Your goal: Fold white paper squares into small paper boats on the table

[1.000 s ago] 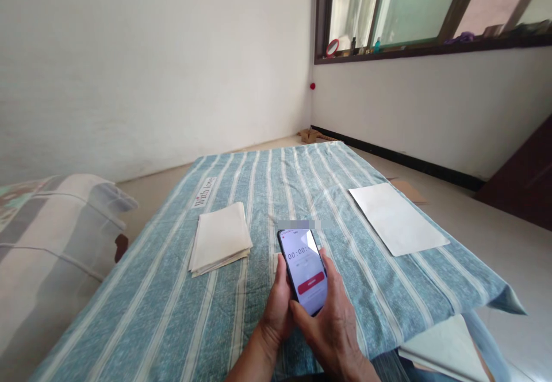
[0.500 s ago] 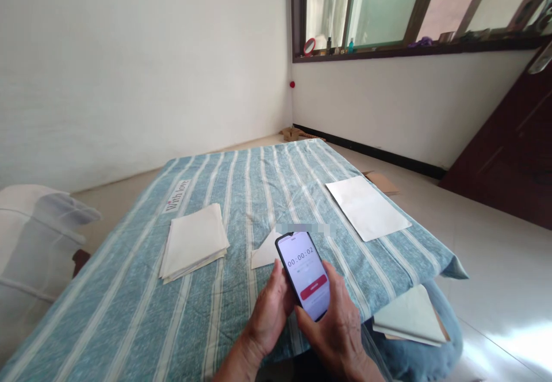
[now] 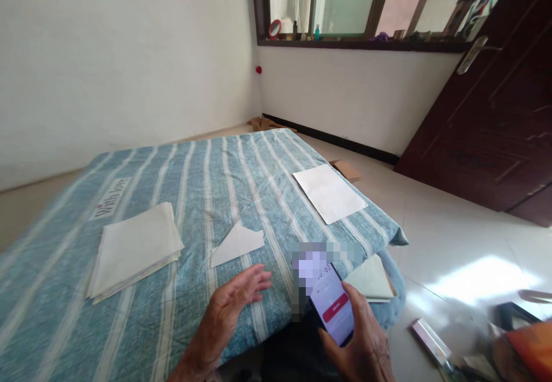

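Observation:
My right hand (image 3: 360,336) grips a smartphone (image 3: 334,307) by its lower half, past the near edge of the table. Its screen shows a timer and a red button, and its upper part is blurred out. My left hand (image 3: 233,301) is empty, held over the striped cloth with its fingers apart. Just beyond those fingers lies a folded piece of white paper (image 3: 239,245). A stack of paper sheets (image 3: 138,249) rests to the left, and a white sheet (image 3: 330,193) lies at the table's right side.
A blue striped tablecloth (image 3: 194,198) covers the table. More paper (image 3: 371,278) sits on a blue cushioned seat (image 3: 394,307) at the right. On the floor are a narrow box (image 3: 431,342) and an orange item (image 3: 532,353). A dark red door (image 3: 483,111) stands at the right.
My left hand has let go of the phone and moved left. My right hand has carried the phone right and down. The view has turned right.

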Tool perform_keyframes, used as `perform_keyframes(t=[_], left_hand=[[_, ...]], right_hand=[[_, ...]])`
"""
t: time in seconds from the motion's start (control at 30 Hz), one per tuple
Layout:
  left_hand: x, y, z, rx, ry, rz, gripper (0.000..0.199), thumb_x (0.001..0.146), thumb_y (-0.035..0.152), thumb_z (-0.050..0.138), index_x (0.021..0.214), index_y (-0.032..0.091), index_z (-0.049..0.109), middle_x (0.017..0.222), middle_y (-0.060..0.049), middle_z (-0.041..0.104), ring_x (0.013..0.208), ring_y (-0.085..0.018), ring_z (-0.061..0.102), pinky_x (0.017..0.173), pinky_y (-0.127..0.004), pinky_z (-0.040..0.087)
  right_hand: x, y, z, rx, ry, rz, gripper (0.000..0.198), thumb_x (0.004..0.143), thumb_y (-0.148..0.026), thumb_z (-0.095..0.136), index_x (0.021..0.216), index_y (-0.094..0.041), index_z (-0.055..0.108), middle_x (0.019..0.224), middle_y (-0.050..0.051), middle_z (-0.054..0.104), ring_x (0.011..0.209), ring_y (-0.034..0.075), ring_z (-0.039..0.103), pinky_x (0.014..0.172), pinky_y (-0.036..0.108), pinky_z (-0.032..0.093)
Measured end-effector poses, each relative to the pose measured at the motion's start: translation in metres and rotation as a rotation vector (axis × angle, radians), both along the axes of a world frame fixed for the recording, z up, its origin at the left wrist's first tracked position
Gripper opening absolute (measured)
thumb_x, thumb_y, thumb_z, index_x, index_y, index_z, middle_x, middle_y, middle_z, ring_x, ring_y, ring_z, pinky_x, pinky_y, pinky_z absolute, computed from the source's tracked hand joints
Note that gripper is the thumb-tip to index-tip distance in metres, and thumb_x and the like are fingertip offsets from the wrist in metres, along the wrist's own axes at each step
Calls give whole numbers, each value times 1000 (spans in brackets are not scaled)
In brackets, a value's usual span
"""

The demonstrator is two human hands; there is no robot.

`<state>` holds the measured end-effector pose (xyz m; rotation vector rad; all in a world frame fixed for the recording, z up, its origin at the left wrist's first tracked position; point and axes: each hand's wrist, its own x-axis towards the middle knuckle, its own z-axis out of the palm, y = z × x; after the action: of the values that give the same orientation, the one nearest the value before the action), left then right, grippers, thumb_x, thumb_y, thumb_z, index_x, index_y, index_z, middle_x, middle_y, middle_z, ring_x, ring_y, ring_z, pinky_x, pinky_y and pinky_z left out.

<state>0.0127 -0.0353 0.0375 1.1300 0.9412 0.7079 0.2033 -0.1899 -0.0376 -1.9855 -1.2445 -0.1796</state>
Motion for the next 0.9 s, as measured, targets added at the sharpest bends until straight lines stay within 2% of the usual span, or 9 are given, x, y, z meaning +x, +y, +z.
perform_keyframes(t=[0.13,0.3,0.53,0.67,0.73,0.83,0.9], left_hand=[[-13,10,-12,196,197,55,50,67,51,76,107,21,70,107,-10,74,107,-34,64,100,-47,45],[-23,18,-18,498,420,61,41,71,52,71,106,30,69,110,0,73,105,-30,65,99,-44,46],[-20,20,-14,749,492,73,39,73,53,68,103,27,69,119,-2,69,107,-29,64,102,-42,44],[-23,26,-24,870,570,51,38,80,52,63,109,28,65,122,-1,67,112,-27,62,104,-42,43],[-27,30,-30,963,618,42,35,83,50,60,110,29,63,122,0,67,113,-25,62,103,-41,45],[-34,36,-37,1157,618,53,35,86,47,56,110,23,64,115,-5,70,105,-24,66,97,-38,51],[-37,38,-39,1226,633,59,34,88,45,55,110,21,64,112,-7,70,103,-24,68,94,-36,53]], right_hand=[[14,-29,-8,-53,-29,-66,67,73,-37,59,134,-19,39,118,14,62,101,35,64,76,47,56],[26,-62,-26,-89,-42,-143,61,76,-36,56,133,-19,41,118,14,62,102,35,64,74,46,57],[49,-96,-59,-191,-18,-269,61,78,-37,52,136,-22,39,112,13,63,92,34,67,65,45,56],[62,-85,-82,-353,35,-290,62,79,-33,52,137,-21,35,113,13,61,94,34,65,65,43,54],[69,-70,-94,-420,73,-330,61,80,-33,52,137,-21,34,112,12,61,94,34,64,64,42,52],[80,-41,-106,-576,161,-343,64,78,-33,54,137,-18,33,109,12,61,99,32,62,72,40,50],[89,-22,-110,-673,188,-357,66,80,-34,54,139,-14,30,112,14,59,103,32,60,75,39,48]])
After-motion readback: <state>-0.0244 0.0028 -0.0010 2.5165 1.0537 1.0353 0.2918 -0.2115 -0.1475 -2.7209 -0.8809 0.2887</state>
